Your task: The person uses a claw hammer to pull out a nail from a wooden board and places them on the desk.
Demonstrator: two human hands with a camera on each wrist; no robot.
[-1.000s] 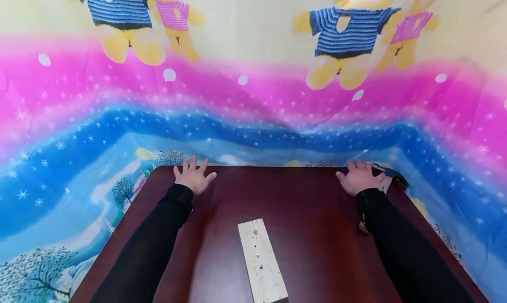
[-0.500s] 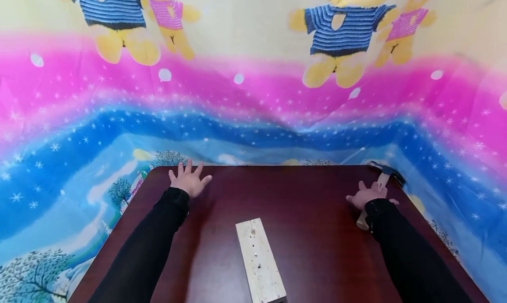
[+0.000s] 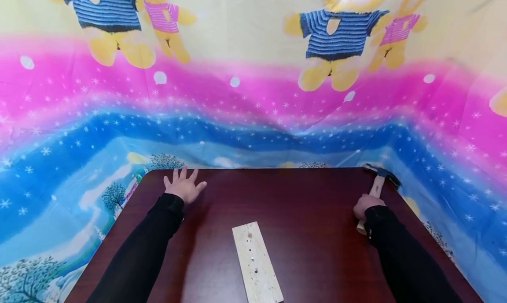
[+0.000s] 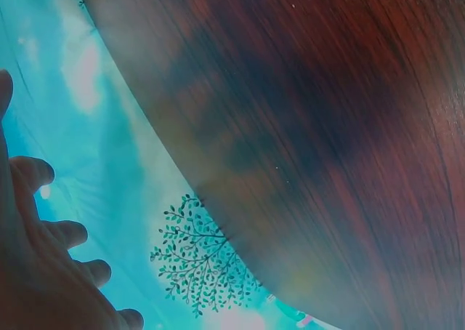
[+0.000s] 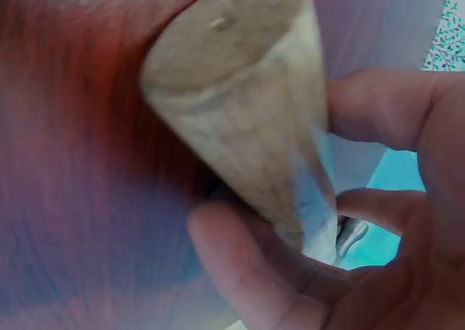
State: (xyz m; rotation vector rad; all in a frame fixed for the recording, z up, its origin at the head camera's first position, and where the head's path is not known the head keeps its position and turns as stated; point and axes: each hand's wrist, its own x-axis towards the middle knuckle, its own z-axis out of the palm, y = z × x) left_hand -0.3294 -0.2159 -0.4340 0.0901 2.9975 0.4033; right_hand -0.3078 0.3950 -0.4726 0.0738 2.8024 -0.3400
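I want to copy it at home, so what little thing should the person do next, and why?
Probably lift the hammer toward the wooden block: the right hand grips the handle, while the block lies apart from it on the table, further left.

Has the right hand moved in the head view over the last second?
Yes: the right hand has drawn back from the far edge of the table and now grips the hammer.
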